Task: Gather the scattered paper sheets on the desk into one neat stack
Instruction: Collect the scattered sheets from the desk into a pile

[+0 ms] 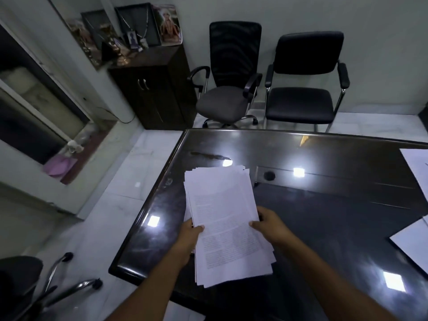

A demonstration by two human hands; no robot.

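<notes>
Your left hand (191, 236) and right hand (269, 224) pinch the paper stack (225, 224) between them, each grip thumb-on-top at a side edge. Stack edges uneven, over the counter (324, 205); loose sheets (414, 246) well right of your right grip.

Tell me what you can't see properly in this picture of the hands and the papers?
- Head view: the print on the paper stack is too small and blurred to read.
- The left hand and right hand show thumbs on top; their fingers are hidden under the stack.
- Two loose sheets are cut off by the right edge.
- The sheet count can't be told.
- Framed pictures on the cabinet are blurred.
</notes>
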